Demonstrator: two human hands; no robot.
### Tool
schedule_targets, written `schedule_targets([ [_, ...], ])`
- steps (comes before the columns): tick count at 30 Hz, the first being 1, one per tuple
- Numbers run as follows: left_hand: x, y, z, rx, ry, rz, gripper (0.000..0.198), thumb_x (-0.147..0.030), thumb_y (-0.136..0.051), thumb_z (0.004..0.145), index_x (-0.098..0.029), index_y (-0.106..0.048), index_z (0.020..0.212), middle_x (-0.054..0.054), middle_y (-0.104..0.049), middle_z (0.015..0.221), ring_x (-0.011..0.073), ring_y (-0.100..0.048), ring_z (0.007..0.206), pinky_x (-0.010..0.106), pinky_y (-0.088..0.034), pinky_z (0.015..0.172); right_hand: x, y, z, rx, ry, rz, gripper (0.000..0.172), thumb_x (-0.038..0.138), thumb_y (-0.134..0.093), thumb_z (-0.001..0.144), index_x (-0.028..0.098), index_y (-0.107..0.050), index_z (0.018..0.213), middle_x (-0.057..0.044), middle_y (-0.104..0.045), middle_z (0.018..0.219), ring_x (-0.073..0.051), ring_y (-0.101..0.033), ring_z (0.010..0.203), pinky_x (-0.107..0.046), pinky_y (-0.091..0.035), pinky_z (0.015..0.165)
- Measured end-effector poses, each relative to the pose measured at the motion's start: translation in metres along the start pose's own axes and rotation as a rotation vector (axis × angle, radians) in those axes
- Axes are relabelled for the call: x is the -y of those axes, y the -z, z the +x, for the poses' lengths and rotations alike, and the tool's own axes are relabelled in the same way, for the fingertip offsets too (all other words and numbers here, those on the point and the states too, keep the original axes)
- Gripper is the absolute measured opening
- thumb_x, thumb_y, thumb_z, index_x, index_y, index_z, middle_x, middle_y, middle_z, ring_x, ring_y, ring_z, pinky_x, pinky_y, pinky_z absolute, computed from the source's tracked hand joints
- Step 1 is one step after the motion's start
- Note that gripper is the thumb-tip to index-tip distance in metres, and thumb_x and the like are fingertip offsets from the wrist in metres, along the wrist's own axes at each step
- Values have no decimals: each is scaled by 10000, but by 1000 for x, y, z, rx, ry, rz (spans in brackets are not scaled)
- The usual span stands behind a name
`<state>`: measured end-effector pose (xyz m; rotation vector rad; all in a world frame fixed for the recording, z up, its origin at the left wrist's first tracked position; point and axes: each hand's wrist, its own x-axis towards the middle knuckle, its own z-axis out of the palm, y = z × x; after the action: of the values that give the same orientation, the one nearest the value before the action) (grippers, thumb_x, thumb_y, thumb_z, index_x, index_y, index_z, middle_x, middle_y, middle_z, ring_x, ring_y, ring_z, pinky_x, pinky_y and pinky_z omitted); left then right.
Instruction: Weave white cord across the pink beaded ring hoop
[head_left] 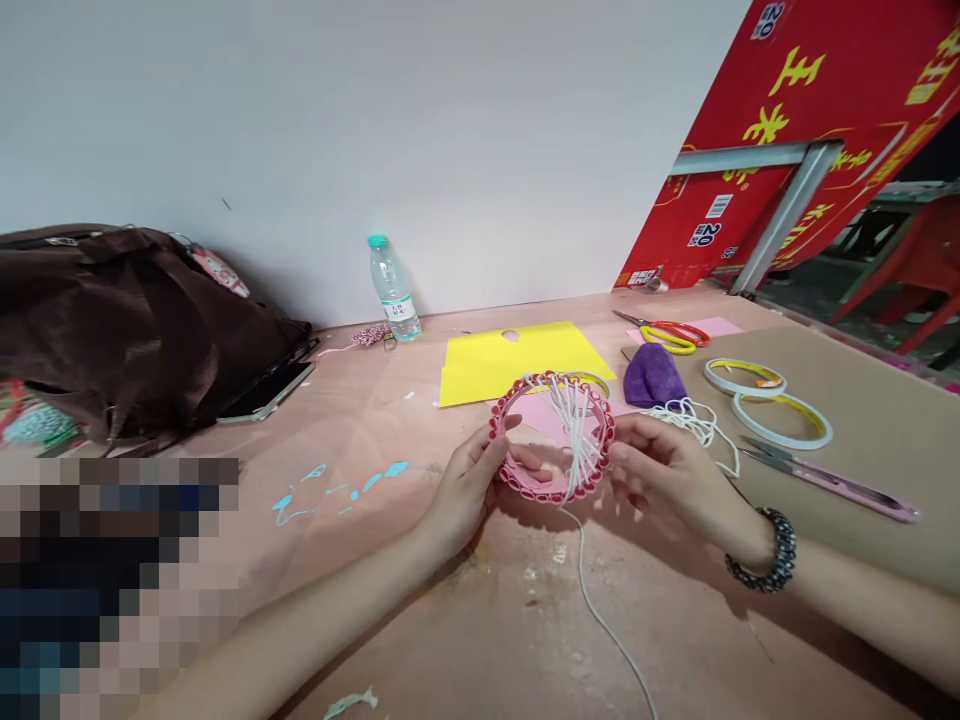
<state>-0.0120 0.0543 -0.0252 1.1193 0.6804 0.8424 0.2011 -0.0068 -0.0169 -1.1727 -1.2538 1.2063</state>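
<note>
A pink ring (pixel 540 494) edged with small red-pink loops is held up above the table, tilted toward me. White cord (pixel 576 425) crosses its right half in many strands, and one loose length hangs from the bottom edge down to the table. My left hand (pixel 474 478) grips the ring's left side, thumb in front and fingers reaching through the opening. At the right edge, my right hand (pixel 671 468) closes thumb and fingers on the rim; some of its fingertips are hidden behind. A dark beaded bracelet (pixel 780 550) circles my right wrist.
Yellow paper (pixel 525 355) lies behind the ring. To the right are a purple pouch (pixel 654 376), scissors (pixel 667 340), tape rolls (pixel 784 420) and a pink-handled cutter (pixel 847 485). A water bottle (pixel 392 290), phone (pixel 266 393) and dark bag (pixel 135 320) stand left.
</note>
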Motion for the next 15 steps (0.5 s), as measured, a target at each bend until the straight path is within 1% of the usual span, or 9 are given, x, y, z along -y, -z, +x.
schedule_targets([
  [2,-1,0,-2,-66,-77,110,476,-427,-534,860,-219,-413,1271,125,-632,1119,217,-667,874,302,-515,703,-2,-3,-3,13,-10,23,282,413,-631,807,193,-544,961,6,-624,684,-102,-572,484,-204,-433,397],
  [3,-2,0,-3,-115,-156,203,468,-408,-532,866,-247,-399,1284,120,-570,1222,221,-634,979,320,-508,773,-3,-5,-4,6,-16,21,272,404,-639,802,190,-541,937,1,-633,702,-98,-572,486,-206,-442,406],
  [4,-3,1,-5,-166,-267,328,449,-383,-538,866,-265,-403,1277,107,-510,1291,224,-581,1082,343,-483,854,-2,-8,-5,-7,-25,14,259,398,-643,799,186,-537,905,1,-634,702,-92,-567,486,-202,-443,409],
  [6,-5,1,-11,-230,-536,648,335,-328,-562,854,-267,-487,1175,78,-457,1320,233,-440,1234,402,-379,1005,-2,-12,-7,-43,-39,1,244,389,-645,795,182,-526,848,12,-619,675,-84,-559,490,-193,-445,424],
  [8,-6,-1,-16,-188,-772,954,186,-305,-605,820,-241,-568,991,67,-475,1266,257,-351,1280,455,-299,1058,-2,-17,-8,-73,-42,3,252,389,-654,782,180,-516,804,19,-606,653,-85,-557,497,-195,-452,439],
  [9,-6,-2,-19,-141,-849,1071,148,-311,-632,797,-227,-583,907,69,-485,1239,272,-334,1280,470,-288,1059,-3,-19,-9,-81,-40,6,255,389,-658,777,179,-515,799,17,-604,653,-89,-560,508,-200,-459,451],
  [10,-6,-4,-20,-97,-892,1158,152,-326,-659,772,-216,-588,850,73,-492,1223,285,-327,1274,476,-292,1052,-3,-20,-9,-86,-35,9,257,388,-662,773,177,-518,805,13,-606,658,-93,-560,517,-208,-466,462],
  [12,-5,-7,-22,-63,-901,1248,207,-364,-702,729,-204,-601,813,88,-502,1207,300,-336,1256,471,-317,1029,-5,-22,-10,-81,-19,10,258,384,-662,775,173,-522,823,3,-611,667,-102,-559,532,-220,-475,473],
  [15,-4,-8,-20,-94,-844,1284,189,-373,-704,731,-206,-636,786,87,-525,1185,297,-347,1245,459,-332,1015,-5,-22,-11,-76,-9,12,253,379,-658,779,173,-519,825,1,-608,660,-107,-557,534,-228,-482,478],
])
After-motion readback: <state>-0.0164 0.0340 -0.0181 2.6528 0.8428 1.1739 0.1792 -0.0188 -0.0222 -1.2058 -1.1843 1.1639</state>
